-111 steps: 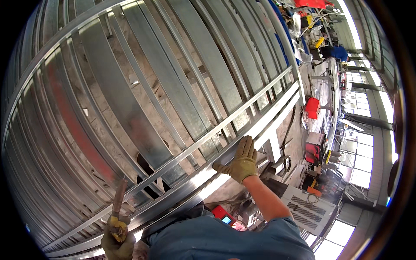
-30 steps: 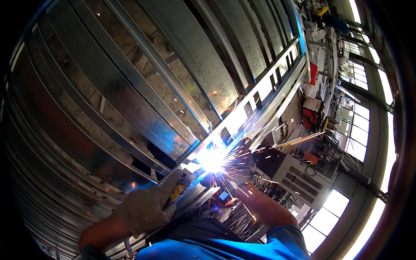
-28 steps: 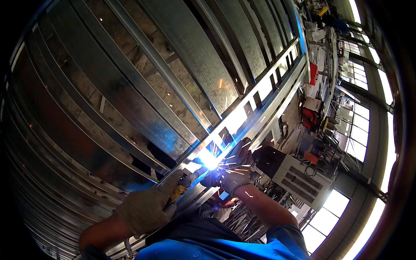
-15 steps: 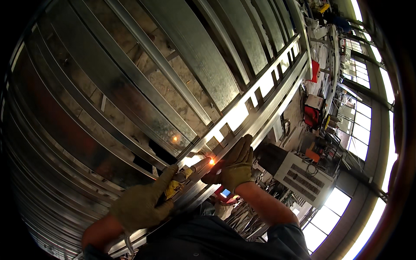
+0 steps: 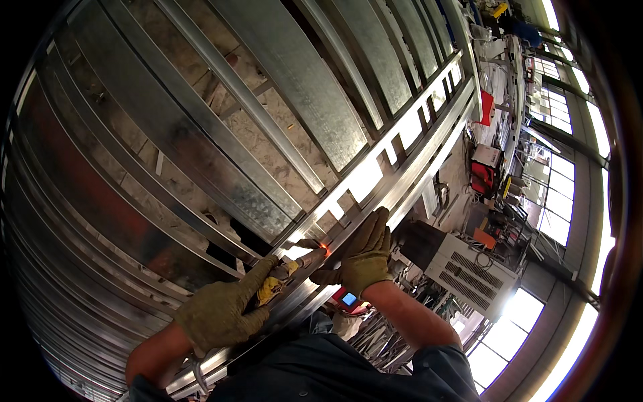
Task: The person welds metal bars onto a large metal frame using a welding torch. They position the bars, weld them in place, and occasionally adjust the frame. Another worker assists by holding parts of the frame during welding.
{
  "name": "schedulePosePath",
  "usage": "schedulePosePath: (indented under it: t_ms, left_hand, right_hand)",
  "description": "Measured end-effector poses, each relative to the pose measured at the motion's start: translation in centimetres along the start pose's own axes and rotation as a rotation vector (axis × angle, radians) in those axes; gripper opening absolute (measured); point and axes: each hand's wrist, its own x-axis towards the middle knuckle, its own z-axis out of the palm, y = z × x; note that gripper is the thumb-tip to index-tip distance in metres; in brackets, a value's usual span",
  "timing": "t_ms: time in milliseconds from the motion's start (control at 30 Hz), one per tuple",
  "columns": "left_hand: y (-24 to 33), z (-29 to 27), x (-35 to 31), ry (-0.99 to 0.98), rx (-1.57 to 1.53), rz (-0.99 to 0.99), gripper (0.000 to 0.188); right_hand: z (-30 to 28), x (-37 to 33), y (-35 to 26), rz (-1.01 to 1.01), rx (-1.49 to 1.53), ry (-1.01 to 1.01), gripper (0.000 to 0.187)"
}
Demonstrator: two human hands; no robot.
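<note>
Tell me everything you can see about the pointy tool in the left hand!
The tool looks like a welding torch. It has a brownish-grey, tube-shaped nozzle that looks like metal, and a worn yellow part behind it. The gloved left hand grips the yellow end, hiding some of it. It slants up and right over the shiny metal frame. A small orange-red glow shows at its tip; whether the tip touches metal, I can't tell.

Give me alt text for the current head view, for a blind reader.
An olive-gloved left hand holds a yellow-and-grey welding torch, its tip glowing orange at a long silvery metal rail, while an olive-gloved right hand lies open over the rail nearby. Flat grey metal slats fill the left; a pale, vented box stands at right.
</note>
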Motion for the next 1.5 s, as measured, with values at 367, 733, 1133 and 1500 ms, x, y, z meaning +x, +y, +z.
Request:
schedulePosePath:
  t_ms: [367,733,1133,1500]
  left_hand:
    - [2.5,2.7,-1.5,0.112,0.374,0.018,0.09]
    - [5.7,5.3,-8.9,0.504,0.079,-0.02,0.086]
    - [-1.1,19.9,-15.9,1.025,-0.126,-0.075,0.073]
    - [-4.4,30.7,-18.3,1.48,-0.411,-0.131,0.066]
  right_hand:
    - [0.6,-0.7,-0.3,-0.151,-0.188,0.137,0.122]
    - [-0.1,0.3,-0.5,0.031,0.171,0.081,0.172]
    - [1.1,-4.7,-1.9,-0.239,0.104,0.619,0.145]
    - [3.0,-6.8,-9.2,-1.326,0.16,0.537,0.046]
